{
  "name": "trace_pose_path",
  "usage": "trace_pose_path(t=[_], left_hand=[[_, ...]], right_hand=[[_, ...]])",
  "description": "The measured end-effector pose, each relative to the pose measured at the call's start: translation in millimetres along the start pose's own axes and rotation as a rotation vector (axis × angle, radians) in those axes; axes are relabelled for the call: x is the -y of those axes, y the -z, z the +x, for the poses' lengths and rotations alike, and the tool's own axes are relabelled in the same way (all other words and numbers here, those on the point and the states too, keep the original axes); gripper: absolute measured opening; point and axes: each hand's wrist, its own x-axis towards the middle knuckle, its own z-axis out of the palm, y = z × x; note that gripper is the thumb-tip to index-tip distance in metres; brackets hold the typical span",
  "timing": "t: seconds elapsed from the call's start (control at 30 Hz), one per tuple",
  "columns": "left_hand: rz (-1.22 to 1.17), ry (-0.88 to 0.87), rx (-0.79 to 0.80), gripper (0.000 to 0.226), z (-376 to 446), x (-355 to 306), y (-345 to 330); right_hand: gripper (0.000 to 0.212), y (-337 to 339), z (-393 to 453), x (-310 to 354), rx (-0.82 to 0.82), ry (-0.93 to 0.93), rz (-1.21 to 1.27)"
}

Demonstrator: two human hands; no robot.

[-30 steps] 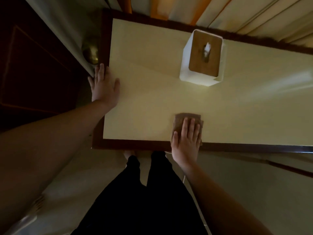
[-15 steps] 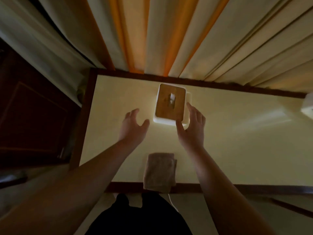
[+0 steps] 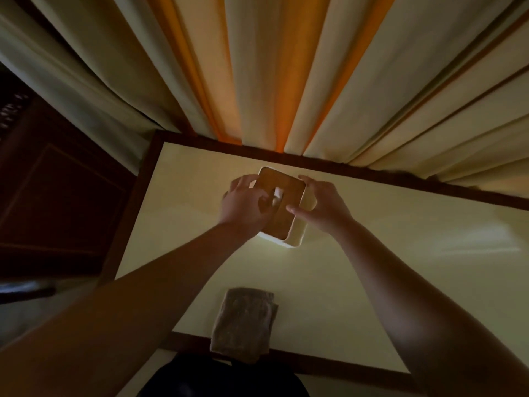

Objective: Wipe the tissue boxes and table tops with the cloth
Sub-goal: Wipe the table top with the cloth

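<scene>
Both hands' grip round tissue box (image 3: 282, 206), cream table (image 3: 372, 253) w/ dark rim, cloth (image 3: 243, 322), curtains (image 3: 286, 67) behind

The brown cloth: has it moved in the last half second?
No. The cloth lies at the table's near edge, overhanging it as before.

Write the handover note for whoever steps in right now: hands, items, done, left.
Left hand: fingers curled over the left edge and brown wooden lid of the white tissue box, gripping it.
Right hand: thumb and fingers grip the box's right side.
Folded brown cloth: lying free at the near edge of the cream table top, overhanging slightly.
Done: cannot tell from this view how much is wiped.
Left: pick up the cloth, wipe the box, then the table top.
</scene>
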Motion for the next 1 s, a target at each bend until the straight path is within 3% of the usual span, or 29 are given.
trace_pose_path(t=[0.23, 0.63, 0.7, 0.83, 1.0], left_hand=[[0.051, 0.142, -0.050, 0.028, -17.1, 1.4, -7.3], [0.460, 0.240, 0.092, 0.049, -38.5, -7.2, -7.2], [0.404, 0.226, 0.087, 0.040, -38.5, -6.2, -11.5], [0.074, 0.245, 0.019, 0.031, -37.6, 8.6, -15.3], [-0.085, 0.132, -0.058, 0.016, -37.5, 23.9, 12.1]], right_hand=[[0.085, -42.4, -42.0, 6.7, -0.119, -0.093, 0.067], [0.080, -71.5, -70.1, 30.3, -0.156, -0.102, 0.099], [0.080, -70.7, -71.5, 31.8, -0.163, -0.104, 0.092], [0.083, -70.5, -76.2, 37.5, -0.162, -0.122, 0.070], [0.090, -82.8, -88.2, 54.0, -0.159, -0.119, 0.040]])
